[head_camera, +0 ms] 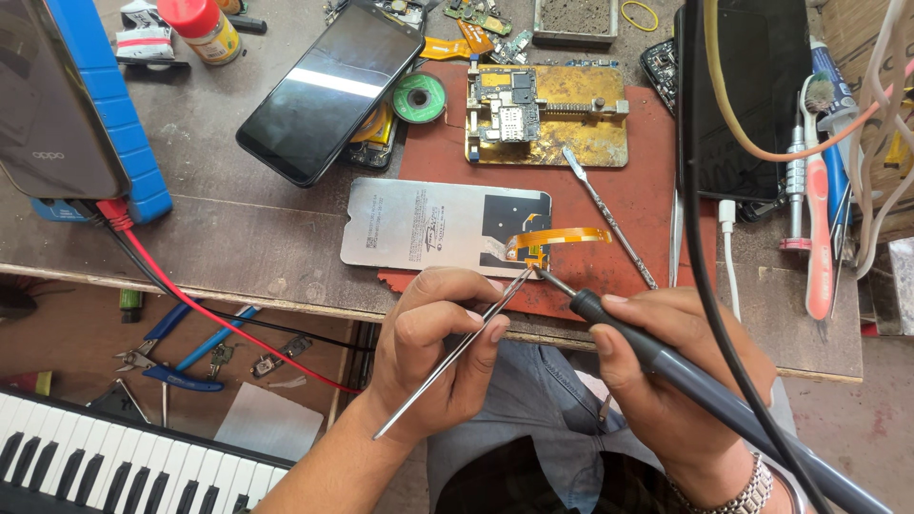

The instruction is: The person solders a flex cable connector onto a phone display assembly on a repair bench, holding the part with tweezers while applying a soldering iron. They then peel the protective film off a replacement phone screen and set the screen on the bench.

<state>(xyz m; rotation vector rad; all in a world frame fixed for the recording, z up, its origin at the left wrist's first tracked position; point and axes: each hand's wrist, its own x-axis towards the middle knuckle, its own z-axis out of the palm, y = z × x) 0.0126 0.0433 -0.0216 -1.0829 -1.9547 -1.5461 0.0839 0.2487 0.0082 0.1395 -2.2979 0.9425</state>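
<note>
A grey phone display panel (433, 227) lies face down near the front edge of the worktop (238, 247), half on a red mat (647, 205). Its orange flex cable (562, 236) curls up from the panel's right end, where a small connector sits. The left hand (440, 333) is closed around metal tweezers (457, 350), whose tips meet the connector. The right hand (671, 366) grips a dark soldering iron (666, 366), its tip touching the same spot from the right.

Behind the panel, on the mat, a brass-coloured holder plate (581, 133) clamps a phone circuit board (505, 109). A thin metal spudger (609, 219) lies slantwise beside it. A green spool of solder wick (419, 98) sits just left of the plate, and a black phone (328, 90) lies screen up further left. At the back edge stands a small grey tray (574, 21) holding dusty grit. A blue-cased box (105, 105) fills the left corner, with red and black leads (171, 286) running down off the front edge. A thick black cable (700, 238) hangs across the right side, partly crossing the right hand. Pink-handled tools (817, 228) lie at the right edge.
</note>
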